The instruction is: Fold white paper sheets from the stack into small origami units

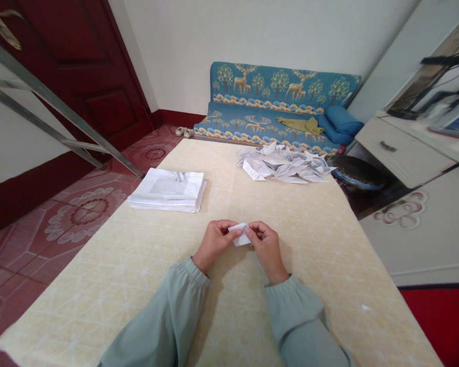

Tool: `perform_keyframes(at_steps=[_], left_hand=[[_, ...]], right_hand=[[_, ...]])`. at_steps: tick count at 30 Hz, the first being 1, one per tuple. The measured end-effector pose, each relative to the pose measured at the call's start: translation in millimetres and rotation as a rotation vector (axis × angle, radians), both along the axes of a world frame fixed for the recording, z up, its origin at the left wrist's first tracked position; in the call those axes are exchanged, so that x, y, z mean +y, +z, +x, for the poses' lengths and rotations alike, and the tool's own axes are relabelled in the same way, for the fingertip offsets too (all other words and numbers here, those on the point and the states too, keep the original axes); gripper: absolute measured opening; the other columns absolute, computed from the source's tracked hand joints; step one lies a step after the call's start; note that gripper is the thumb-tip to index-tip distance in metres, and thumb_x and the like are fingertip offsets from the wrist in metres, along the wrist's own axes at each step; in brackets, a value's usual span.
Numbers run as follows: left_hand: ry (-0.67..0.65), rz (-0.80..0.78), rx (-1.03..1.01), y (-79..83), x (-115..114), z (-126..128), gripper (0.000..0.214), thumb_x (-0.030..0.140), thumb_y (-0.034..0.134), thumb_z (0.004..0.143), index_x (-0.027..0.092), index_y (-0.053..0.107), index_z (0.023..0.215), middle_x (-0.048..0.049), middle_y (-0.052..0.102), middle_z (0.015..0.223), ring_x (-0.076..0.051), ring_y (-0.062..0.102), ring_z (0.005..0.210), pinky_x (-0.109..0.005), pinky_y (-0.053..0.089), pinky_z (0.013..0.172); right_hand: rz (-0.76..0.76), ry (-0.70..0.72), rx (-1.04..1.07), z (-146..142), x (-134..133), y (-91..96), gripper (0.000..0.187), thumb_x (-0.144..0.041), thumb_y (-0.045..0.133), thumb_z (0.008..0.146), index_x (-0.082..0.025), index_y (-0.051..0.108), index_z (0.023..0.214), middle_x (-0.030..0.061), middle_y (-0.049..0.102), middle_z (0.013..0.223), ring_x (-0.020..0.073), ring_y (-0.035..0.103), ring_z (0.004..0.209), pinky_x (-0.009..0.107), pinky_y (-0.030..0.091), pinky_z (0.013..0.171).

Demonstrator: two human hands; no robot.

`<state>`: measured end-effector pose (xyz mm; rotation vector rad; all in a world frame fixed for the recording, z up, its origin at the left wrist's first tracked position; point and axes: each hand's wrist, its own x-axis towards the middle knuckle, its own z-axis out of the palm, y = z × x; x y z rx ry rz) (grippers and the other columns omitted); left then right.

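Note:
Between both hands is a small folded piece of white paper (241, 237), held just over the middle of the table. My left hand (218, 239) pinches its left side, thumb on top. On the other side, my right hand (265, 244) grips the upper right part between thumb and fingers. Beyond my left hand lies a stack of white paper sheets (164, 188), with grey print on the top one. A loose heap of folded papers (286, 163) sits past my right hand, near the table's far edge.
The table (137, 275) has a pale yellow patterned cloth, and a tiny white scrap (366, 308) lies at its right. A blue patterned sofa (260, 102) stands behind it. At left leans a metal ladder frame (80, 127); at right is a white desk (405, 148).

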<state>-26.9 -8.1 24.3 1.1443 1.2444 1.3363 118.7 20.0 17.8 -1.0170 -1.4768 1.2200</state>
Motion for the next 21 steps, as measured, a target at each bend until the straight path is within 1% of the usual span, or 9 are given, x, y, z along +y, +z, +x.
perform_keyframes(at_steps=[3,5,7,9,11,12,15,21], left_hand=[[-0.078,-0.012,0.068,1.0,-1.9,0.2,0.028,0.035,0.071,0.069,0.008,0.071,0.075,-0.0037,0.065,0.062,-0.012,0.054,0.054,-0.021,0.040,0.051],[-0.124,-0.015,0.101,0.2,-2.3,0.9,0.029,0.036,0.070,0.070,0.008,0.070,0.074,-0.0035,0.064,0.060,-0.011,0.053,0.054,-0.021,0.039,0.051],[-0.137,-0.020,0.113,-1.7,-1.7,1.6,0.029,0.036,0.070,0.069,0.008,0.069,0.074,-0.0033,0.063,0.061,-0.011,0.053,0.054,-0.021,0.039,0.051],[-0.131,-0.028,0.110,-4.1,-0.7,2.3,0.029,0.036,0.071,0.069,0.008,0.069,0.077,-0.0033,0.063,0.063,-0.011,0.053,0.055,-0.021,0.039,0.052],[-0.125,-0.032,0.106,-5.8,0.2,2.7,0.030,0.036,0.071,0.069,0.008,0.068,0.080,-0.0023,0.061,0.063,-0.011,0.052,0.055,-0.020,0.038,0.051],[-0.128,-0.029,0.108,-6.1,0.5,2.8,0.030,0.036,0.071,0.069,0.009,0.067,0.079,-0.0012,0.060,0.062,-0.010,0.050,0.054,-0.020,0.037,0.051],[-0.150,-0.004,0.134,-4.4,0.3,2.6,0.028,0.036,0.071,0.068,0.010,0.064,0.068,0.0017,0.054,0.057,-0.008,0.046,0.052,-0.019,0.034,0.049],[-0.222,-0.013,0.155,1.6,-2.2,2.7,0.022,0.031,0.067,0.069,0.010,0.060,0.064,0.0014,0.053,0.057,-0.008,0.044,0.052,-0.019,0.032,0.049]], right_hand=[[0.042,0.005,-0.040,0.7,0.3,0.0,0.016,-0.034,0.064,0.075,-0.018,0.062,0.076,-0.0023,0.058,0.062,0.0111,0.050,0.054,0.022,0.040,0.050],[0.081,-0.005,-0.067,1.4,-0.1,0.6,0.014,-0.032,0.063,0.076,-0.018,0.062,0.072,-0.0025,0.057,0.061,0.0112,0.049,0.054,0.022,0.039,0.050],[0.116,-0.026,-0.074,2.2,-0.7,1.3,0.015,-0.029,0.061,0.077,-0.018,0.062,0.067,-0.0023,0.056,0.060,0.0116,0.049,0.055,0.022,0.039,0.052],[0.134,-0.060,-0.062,3.2,-1.1,2.2,0.015,-0.027,0.060,0.077,-0.018,0.061,0.066,-0.0020,0.057,0.060,0.0123,0.051,0.058,0.023,0.040,0.054],[0.133,-0.103,-0.052,4.2,-1.3,2.8,0.015,-0.026,0.059,0.077,-0.017,0.062,0.066,-0.0016,0.057,0.061,0.0129,0.052,0.060,0.023,0.040,0.056],[0.126,-0.127,-0.046,4.8,-1.2,2.9,0.014,-0.026,0.059,0.077,-0.017,0.062,0.066,-0.0015,0.058,0.062,0.0131,0.052,0.061,0.023,0.040,0.056],[0.093,-0.186,-0.028,6.2,-0.2,2.5,0.014,-0.027,0.059,0.077,-0.017,0.062,0.068,-0.0013,0.058,0.063,0.0133,0.052,0.061,0.024,0.041,0.057],[0.078,-0.232,0.009,6.0,0.4,1.8,0.013,-0.027,0.062,0.075,-0.016,0.063,0.068,-0.0014,0.058,0.062,0.0132,0.051,0.060,0.024,0.040,0.056]])
